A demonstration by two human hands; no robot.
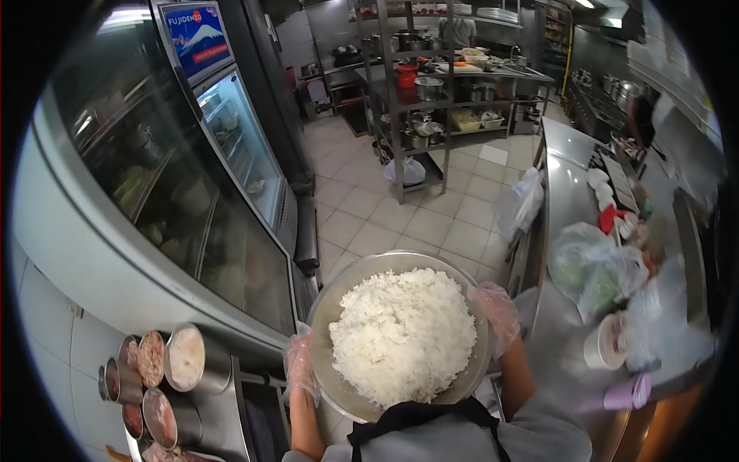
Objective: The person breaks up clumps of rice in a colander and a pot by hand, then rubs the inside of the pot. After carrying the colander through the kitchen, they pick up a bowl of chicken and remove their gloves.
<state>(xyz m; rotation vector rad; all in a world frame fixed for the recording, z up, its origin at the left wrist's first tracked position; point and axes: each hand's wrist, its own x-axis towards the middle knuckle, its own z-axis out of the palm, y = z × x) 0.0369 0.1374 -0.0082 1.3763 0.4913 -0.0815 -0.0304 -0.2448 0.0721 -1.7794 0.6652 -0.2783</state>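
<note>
the white rice (404,331) sits heaped in a wide metal bowl (323,362), its near edge hidden by a dark apron (419,416). the left hand (301,362) and right hand (496,312), both in clear plastic gloves, hold opposite sides of the rim; i cannot tell how the fingers lie beneath the blurry plastic. metal containers (185,362) stand at lower left, the lowest cut off. bagged greens (589,269) lie on the right-hand counter (558,339).
</note>
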